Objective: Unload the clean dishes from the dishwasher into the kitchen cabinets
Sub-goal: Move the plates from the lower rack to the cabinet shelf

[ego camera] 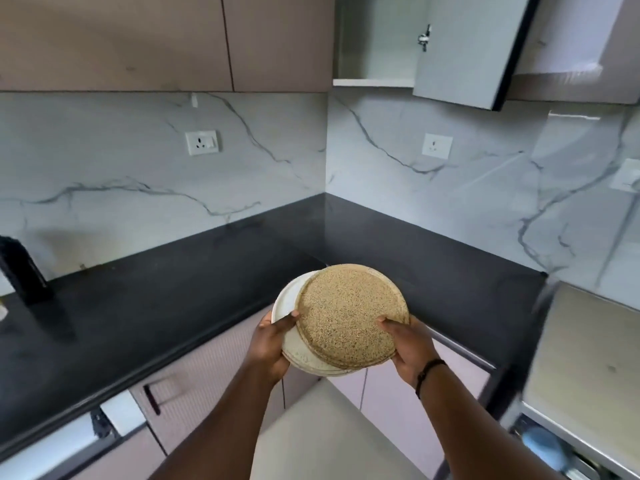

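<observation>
I hold a small stack of round plates in front of me, over the inner corner of the black counter (173, 306). The top plate (349, 310) is speckled tan; cream-white plates (289, 299) stick out beneath it on the left. My left hand (270, 344) grips the stack's left edge with the thumb on top. My right hand (408, 344) grips the right edge, a dark band on its wrist. An upper cabinet (374, 46) at the top right stands with its door (464, 53) swung out; what shows of its inside looks bare. The dishwasher's edge with a blue item (543, 448) shows at the bottom right.
Marble-look walls with sockets (202, 142) (437, 145) meet in the corner. Shut brown upper cabinets (138, 39) span the top left. A dark upright object (24, 271) stands on the counter's left end. Pink lower cabinet doors (194, 386) sit under the counter.
</observation>
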